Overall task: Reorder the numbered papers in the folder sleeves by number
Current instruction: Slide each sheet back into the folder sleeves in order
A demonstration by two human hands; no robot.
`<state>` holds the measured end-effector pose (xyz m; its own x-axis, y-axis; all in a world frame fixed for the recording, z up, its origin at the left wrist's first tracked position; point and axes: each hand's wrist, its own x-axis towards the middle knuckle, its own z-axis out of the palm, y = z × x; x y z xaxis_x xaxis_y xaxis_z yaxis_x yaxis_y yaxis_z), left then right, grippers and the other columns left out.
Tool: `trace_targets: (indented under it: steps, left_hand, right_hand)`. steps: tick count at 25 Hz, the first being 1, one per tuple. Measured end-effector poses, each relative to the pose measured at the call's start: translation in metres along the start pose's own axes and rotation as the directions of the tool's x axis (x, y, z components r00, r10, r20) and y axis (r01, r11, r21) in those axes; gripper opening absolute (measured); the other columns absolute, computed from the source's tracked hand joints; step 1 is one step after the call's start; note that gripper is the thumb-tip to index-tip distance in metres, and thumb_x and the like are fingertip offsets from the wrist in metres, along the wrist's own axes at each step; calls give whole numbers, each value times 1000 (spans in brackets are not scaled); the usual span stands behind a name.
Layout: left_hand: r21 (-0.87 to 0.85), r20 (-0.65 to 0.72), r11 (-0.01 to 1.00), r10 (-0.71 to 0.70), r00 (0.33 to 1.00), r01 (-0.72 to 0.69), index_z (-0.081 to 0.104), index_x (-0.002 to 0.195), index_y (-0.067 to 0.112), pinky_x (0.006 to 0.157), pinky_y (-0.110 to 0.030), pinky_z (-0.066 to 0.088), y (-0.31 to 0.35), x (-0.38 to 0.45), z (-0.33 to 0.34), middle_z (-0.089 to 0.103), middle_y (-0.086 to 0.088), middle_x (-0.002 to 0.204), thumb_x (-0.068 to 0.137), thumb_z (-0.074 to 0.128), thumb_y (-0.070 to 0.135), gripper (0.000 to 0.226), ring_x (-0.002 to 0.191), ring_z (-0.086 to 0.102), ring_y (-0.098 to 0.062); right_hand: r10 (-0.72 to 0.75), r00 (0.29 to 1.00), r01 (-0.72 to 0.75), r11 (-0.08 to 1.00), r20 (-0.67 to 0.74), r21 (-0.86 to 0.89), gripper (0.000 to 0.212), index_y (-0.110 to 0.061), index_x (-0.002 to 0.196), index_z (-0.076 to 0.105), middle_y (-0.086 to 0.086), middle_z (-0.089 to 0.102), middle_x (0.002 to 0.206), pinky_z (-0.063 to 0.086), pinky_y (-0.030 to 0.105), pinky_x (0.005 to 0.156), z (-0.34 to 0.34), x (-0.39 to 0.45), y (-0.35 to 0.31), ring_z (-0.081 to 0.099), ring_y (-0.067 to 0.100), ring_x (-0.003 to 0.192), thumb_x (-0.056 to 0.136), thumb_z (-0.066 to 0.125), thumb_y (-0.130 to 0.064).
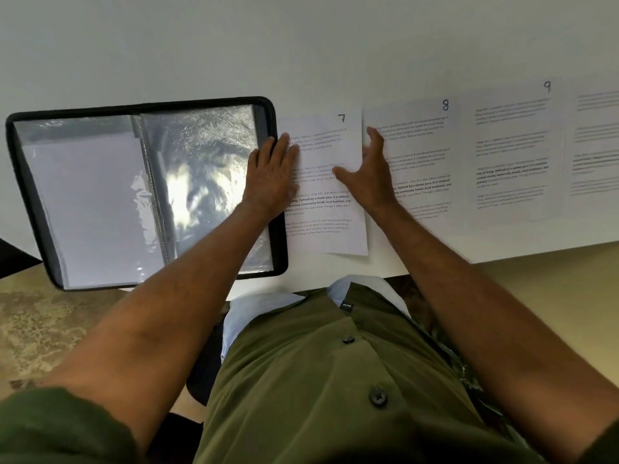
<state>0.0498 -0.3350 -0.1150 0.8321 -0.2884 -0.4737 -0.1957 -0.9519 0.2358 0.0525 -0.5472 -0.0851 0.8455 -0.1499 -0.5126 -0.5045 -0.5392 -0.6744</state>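
- Right of the sheet marked 9 (514, 149), another paper (598, 145) runs off the picture's edge, its number out of sight.
- Its print is blurred, unreadable.
- Left of that sheet, the left hand (271, 172) hides part of the sheet marked 7 (330, 209).

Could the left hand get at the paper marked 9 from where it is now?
Probably not easily. The left hand lies flat on paper 7 beside the folder; paper 9 lies far right, past paper 8, with the right hand in between.
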Motion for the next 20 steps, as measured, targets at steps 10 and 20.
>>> trace_targets:
  steps: [10,20]
  left_hand:
    - [-223,-45,974,-57,997,46,24,160,16,124,-53,14,11,-25,17,17,-10,169,94,63,44,81,155,13,-34]
    - [-980,190,-105,-259,947,168,61,130,9,71,-26,60,-2,-52,-44,76,0,108,100,66,21,33,90,76,-14]
  right_hand:
    - [-72,992,74,997,-105,20,15,-12,109,71,-1,73,103,45,1,68,-24,-35,8,66,8,89,96,70,-20]
    - [-15,990,76,894,-140,441,24,-12,115,72,4,78,109,60,37,91,-42,-53,-28,75,20,100,92,73,-14]
